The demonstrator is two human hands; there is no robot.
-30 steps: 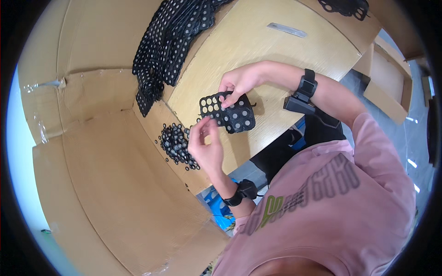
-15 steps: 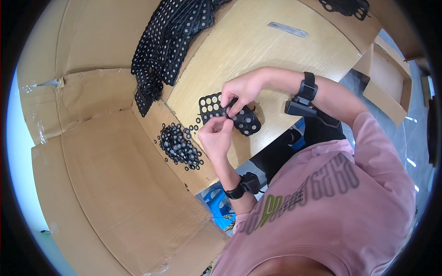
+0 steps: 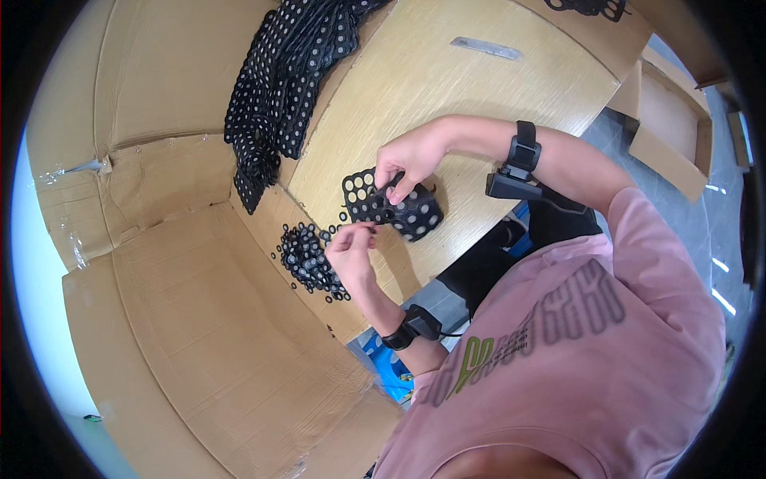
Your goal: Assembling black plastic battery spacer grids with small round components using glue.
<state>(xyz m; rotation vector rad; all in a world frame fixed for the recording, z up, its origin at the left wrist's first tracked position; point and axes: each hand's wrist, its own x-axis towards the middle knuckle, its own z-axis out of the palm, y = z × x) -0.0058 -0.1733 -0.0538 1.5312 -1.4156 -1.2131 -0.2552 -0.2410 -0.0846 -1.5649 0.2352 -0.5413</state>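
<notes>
A black rubbery sheet with rows of round holes lies partly folded on the table, wood showing through the holes at its far left. My right hand pinches its upper edge between thumb and fingers. At the sheet's lower left, my left hand is closed at the fingertips on a small black piece, too small to make out fully. Just left of that hand lies a heap of small black rings, with a few loose ones around it.
A long black sheet dotted with holes drapes over the table's far left edge. On the wooden table lies a flat metal strip. Tall cardboard walls stand at the left; an open cardboard box is at the right.
My left hand has drawn away from my right, down and left toward the rings, with a small black piece at its fingertips. My right hand still grips the sheet, which is more folded.
</notes>
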